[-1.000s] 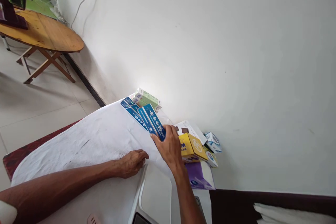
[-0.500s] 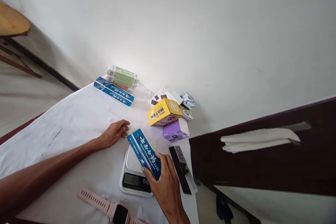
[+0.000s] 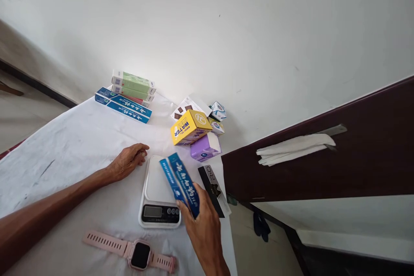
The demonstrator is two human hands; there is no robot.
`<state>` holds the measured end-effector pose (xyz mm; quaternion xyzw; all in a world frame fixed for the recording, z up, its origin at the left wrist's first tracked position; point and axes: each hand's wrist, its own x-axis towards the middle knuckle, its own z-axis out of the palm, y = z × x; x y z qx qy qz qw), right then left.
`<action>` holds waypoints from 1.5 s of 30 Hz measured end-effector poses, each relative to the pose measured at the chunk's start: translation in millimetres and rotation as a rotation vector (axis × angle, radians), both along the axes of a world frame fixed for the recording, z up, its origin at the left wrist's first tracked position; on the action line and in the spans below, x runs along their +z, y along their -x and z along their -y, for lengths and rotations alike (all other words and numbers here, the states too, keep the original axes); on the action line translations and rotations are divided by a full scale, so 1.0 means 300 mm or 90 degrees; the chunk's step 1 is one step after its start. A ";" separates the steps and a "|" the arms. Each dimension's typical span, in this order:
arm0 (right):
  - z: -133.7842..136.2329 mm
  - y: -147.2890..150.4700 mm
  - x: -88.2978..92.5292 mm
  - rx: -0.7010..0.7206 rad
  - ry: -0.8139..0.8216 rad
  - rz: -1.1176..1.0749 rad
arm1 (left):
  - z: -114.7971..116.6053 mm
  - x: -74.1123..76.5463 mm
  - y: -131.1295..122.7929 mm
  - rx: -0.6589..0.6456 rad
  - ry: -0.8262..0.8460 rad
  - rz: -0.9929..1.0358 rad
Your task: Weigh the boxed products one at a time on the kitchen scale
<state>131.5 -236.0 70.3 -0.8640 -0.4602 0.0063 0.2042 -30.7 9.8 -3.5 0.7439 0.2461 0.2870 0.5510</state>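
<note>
My right hand (image 3: pixel 201 220) is closed around the lower end of a blue toothpaste box (image 3: pixel 181 185), holding it tilted over the right side of a white kitchen scale (image 3: pixel 156 181). Left of the scale, my left hand (image 3: pixel 128 161) rests on the white cloth with nothing in it, its fingers loosely bent and partly apart. The scale's display (image 3: pixel 152 211) looks dark. A black and silver box (image 3: pixel 211 189) lies to the right of my right hand. Below the scale is a pink smartwatch (image 3: pixel 140 254) with its strap spread out.
Two more blue toothpaste boxes (image 3: pixel 124 105) lie at the back left, beside stacked green boxes (image 3: pixel 134 84). At the back right, a yellow box (image 3: pixel 190 127), a purple pack (image 3: pixel 206 147) and small cartons (image 3: pixel 218 111) are piled near the wall (image 3: pixel 226 43). A white cloth (image 3: pixel 296 150) hangs over a dark panel.
The view has shifted, so most things appear further left and higher. Relative to the scale, the toothpaste box in my right hand has moved right, uncovering more of the scale's plate and buttons.
</note>
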 end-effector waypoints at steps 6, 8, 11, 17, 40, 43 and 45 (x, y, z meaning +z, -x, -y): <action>0.138 -0.102 -0.017 -0.234 0.028 -0.017 | 0.007 0.019 0.002 0.000 0.000 -0.020; 0.160 -0.120 -0.048 -0.255 0.075 -0.030 | 0.007 0.019 0.002 -0.003 -0.001 -0.018; 0.167 -0.134 -0.103 -0.251 0.118 -0.036 | 0.006 0.017 0.002 -0.006 -0.006 -0.019; 0.141 -0.182 -0.152 -0.209 0.099 0.080 | 0.002 0.017 0.004 -0.007 -0.016 -0.023; 0.103 -0.433 -0.022 -0.182 0.042 0.014 | 0.000 0.001 0.003 -0.023 -0.034 -0.021; 0.088 -0.502 -0.014 -0.113 0.080 -0.070 | 0.001 0.005 0.004 -0.023 -0.035 -0.017; 0.077 -0.521 -0.016 -0.088 0.091 -0.099 | 0.001 0.005 0.005 -0.028 -0.033 -0.014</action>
